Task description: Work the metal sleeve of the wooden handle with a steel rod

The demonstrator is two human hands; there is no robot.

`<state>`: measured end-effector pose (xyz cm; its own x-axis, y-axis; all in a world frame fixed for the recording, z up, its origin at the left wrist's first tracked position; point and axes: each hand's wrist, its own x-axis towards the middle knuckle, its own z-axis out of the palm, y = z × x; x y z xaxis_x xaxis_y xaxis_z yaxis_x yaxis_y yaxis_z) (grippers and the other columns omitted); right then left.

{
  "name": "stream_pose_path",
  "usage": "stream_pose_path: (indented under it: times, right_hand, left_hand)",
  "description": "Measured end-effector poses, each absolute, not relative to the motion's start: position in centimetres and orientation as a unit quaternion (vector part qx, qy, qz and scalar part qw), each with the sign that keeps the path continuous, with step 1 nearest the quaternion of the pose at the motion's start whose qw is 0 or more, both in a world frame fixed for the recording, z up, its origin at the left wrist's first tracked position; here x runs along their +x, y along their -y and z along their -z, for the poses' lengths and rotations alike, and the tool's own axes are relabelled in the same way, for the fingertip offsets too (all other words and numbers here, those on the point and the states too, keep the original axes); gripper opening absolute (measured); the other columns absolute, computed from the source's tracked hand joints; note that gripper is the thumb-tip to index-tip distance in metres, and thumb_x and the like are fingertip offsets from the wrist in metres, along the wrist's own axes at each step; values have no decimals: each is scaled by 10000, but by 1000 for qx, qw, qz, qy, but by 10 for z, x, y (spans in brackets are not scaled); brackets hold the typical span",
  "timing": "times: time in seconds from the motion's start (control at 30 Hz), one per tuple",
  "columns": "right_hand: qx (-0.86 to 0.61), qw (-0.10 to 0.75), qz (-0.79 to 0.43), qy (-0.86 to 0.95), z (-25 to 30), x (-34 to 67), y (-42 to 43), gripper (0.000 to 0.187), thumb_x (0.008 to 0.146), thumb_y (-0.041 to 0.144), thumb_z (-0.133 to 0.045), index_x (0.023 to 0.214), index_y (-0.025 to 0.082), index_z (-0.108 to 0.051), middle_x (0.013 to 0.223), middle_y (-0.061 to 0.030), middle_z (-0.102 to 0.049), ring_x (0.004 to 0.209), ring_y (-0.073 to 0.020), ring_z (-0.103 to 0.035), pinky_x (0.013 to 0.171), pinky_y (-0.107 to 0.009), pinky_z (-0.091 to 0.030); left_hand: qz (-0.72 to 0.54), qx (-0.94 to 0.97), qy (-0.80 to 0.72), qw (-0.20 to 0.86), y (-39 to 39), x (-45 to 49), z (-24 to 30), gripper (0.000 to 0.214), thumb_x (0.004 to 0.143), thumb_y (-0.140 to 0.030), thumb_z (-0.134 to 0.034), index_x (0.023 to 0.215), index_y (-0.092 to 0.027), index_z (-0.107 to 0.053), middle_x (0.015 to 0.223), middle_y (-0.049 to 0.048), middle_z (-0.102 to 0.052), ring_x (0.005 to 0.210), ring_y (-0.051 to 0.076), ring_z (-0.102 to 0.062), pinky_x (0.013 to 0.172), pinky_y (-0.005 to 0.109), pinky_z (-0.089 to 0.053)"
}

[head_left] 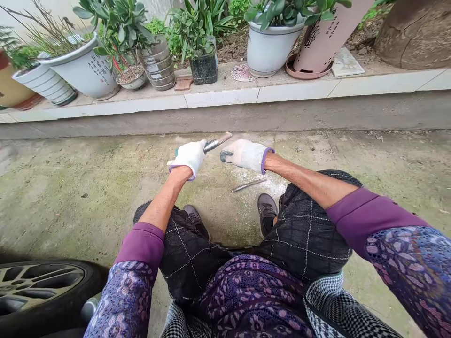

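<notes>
My left hand (pixel 190 156), in a white knit glove with a purple cuff, is closed around a rod-like tool (pixel 213 145). Its shaft looks silvery and ridged, and its far end is brownish and slightly bent. The glove hides the gripped part, so I cannot tell its exact kind. Just right of that tip is my right hand (pixel 245 155), in a matching glove with dark coated fingertips. Its fingers are loosely bent and apart, with nothing visible in them. Below it, a thin metal rod (pixel 248 185) lies on the concrete beside a patch of white powder (pixel 276 180).
A low tiled ledge (pixel 221 97) runs across the back, carrying several potted plants, among them a white pot (pixel 271 49) and a pink planter (pixel 319 42). A car wheel (pixel 45 295) stands at lower left. My shoes (pixel 267 209) are close to the rod.
</notes>
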<state>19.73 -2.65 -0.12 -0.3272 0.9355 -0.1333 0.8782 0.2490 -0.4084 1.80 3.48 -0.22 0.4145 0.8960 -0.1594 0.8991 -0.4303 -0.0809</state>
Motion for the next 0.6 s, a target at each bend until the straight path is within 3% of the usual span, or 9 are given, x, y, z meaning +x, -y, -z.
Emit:
stream_pose_path:
  times: [0.13, 0.33, 0.6]
  right_hand:
    - [-604, 69, -196, 769, -10, 208, 31, 256, 900, 284, -518, 917, 196, -758, 728, -26, -696, 618, -137, -533, 564, -276, -328]
    - [-633, 87, -182, 747, -9, 234, 9, 273, 890, 290, -531, 985, 185, -764, 825, -32, -734, 699, -145, -582, 607, -273, -368]
    - [-637, 134, -312, 692, -2, 229, -1, 234, 848, 203, -559, 986, 148, -739, 639, 4, -606, 490, -82, -442, 508, -247, -337]
  left_hand:
    - [160, 873, -460, -18, -29, 25, 16, 316, 952, -164, -426, 1165, -169, -660, 1006, 151, -717, 965, 256, -690, 851, 354, -477]
    - [207, 911, -355, -21, -14, 37, 19, 347, 939, -174, -431, 1206, -233, -645, 870, 112, -722, 841, 276, -712, 733, 348, -493]
    - [80, 901, -422, 49, -14, 25, -7, 344, 941, -299, -483, 1249, -258, -633, 993, 60, -741, 876, 217, -696, 777, 288, -492]
